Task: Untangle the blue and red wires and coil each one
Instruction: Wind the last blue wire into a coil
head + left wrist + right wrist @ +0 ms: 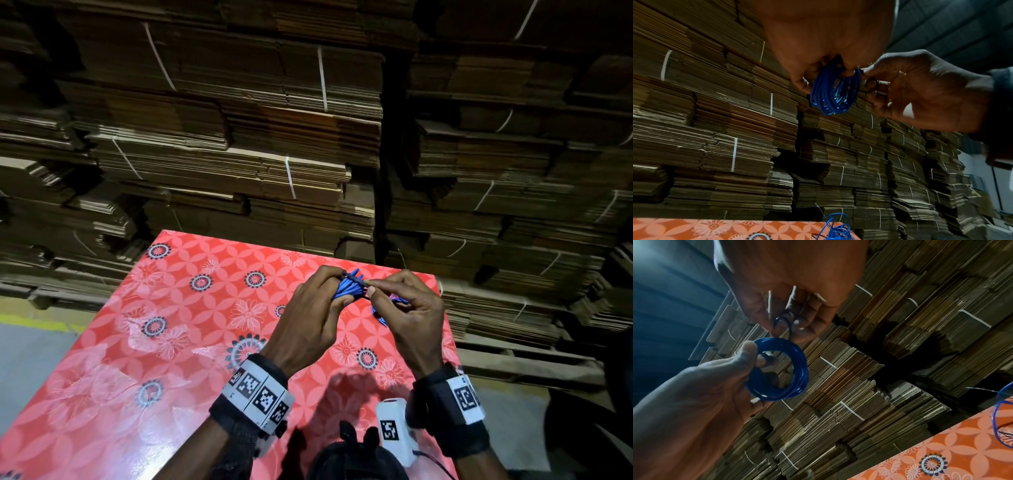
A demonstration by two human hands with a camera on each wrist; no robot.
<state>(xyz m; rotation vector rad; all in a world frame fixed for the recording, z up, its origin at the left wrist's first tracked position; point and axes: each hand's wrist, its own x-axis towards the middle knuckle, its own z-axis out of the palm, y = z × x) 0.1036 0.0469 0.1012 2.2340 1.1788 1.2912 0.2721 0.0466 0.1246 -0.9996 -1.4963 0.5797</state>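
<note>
My left hand grips a tight coil of blue wire above the far right part of the red flowered table. The left wrist view shows the coil hanging from my fingers as several loops. My right hand pinches a thin black tie at the coil's edge; the tie forms a small loop between thumb and fingers. A loose tangle of blue wire lies on the table under my right hand. Red wire is hard to make out against the red cloth.
Tall stacks of strapped, flattened cardboard rise right behind the table's far edge and to its right. Grey floor shows left of the table. The loose wire sits close to the table's far edge.
</note>
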